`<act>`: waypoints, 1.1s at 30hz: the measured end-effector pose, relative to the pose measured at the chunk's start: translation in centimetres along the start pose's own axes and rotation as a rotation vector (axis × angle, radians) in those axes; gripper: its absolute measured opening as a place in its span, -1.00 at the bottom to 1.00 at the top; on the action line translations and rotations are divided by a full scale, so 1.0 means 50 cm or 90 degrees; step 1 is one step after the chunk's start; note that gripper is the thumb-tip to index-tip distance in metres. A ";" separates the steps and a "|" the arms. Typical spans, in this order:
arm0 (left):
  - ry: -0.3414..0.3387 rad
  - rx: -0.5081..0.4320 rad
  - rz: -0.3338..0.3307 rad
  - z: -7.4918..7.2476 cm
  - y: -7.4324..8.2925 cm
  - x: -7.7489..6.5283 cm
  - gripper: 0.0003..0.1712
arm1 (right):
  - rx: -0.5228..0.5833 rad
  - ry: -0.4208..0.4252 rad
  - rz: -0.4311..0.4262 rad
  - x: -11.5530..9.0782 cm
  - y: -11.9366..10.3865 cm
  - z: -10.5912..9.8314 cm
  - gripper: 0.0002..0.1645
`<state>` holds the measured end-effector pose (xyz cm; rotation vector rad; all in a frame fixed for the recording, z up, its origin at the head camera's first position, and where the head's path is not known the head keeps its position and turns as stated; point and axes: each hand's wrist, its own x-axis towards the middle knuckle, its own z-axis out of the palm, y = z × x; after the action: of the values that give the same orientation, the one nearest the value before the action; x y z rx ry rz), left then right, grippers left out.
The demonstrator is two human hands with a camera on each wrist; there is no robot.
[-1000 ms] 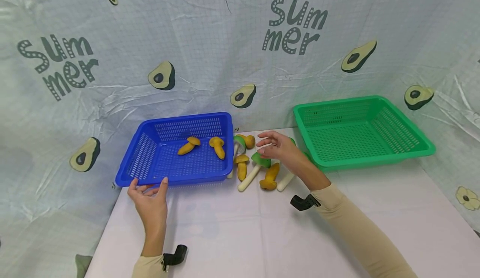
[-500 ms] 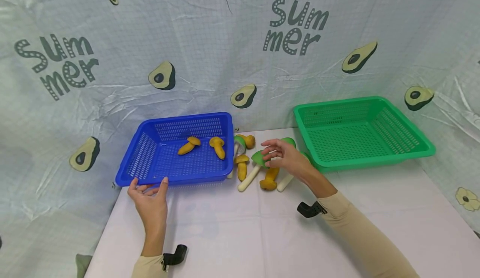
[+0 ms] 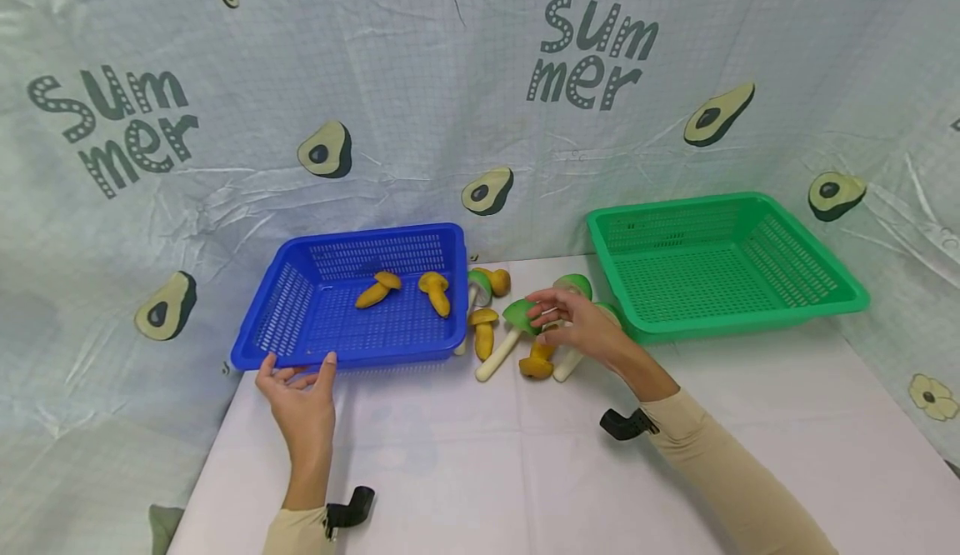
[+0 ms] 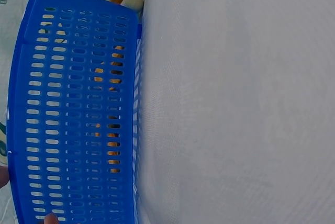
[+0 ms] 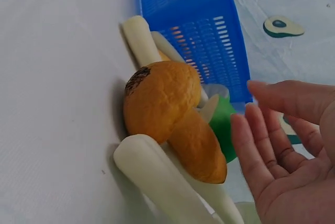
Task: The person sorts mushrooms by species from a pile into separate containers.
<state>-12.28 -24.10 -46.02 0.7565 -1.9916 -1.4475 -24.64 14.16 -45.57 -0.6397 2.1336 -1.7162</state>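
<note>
At the near rim of the blue basket (image 3: 337, 322), L hand (image 3: 302, 409) lightly pinches the edge: thumb and index tips at the rim, other fingers bent below it. L wrist view has one fingertip on the slotted wall; how firm the grip is, can't tell. Inside the basket lie 2 yellow mushrooms (image 3: 369, 297), apart from each other.

Btwn that basket and the green basket (image 3: 682, 284), more mushrooms, yellow and green-capped, lie in a loose cluster on the white table (image 3: 450, 472). R hand (image 3: 592, 332) hovers over the cluster's R side, fingers loosely bent, nothing in its grasp. Fingertips are nr a long-stemmed green mushroom (image 3: 517, 315); another yellow one (image 5: 162, 103) is partly hidden under the hand in head view. R wrist view has it w/ a dark patch on the cap, pale stems nr it and a green cap behind; fingers are clear of it.

Both wrists carry a small blk cam (image 3: 351, 507) at the cuff of a beige sleeve (image 3: 720, 455). Behind: wall cloth (image 3: 450, 80) w/ avocado prints (image 3: 325, 151) and "Summer" lettering (image 3: 592, 57).
</note>
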 end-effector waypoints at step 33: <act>0.004 0.001 -0.002 0.002 0.000 0.002 0.00 | -0.117 -0.117 -0.014 -0.021 0.026 0.013 -0.45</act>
<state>-12.43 -24.08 -46.03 0.7642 -1.9883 -1.4441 -23.57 14.41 -47.03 -0.8399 2.1757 -1.4216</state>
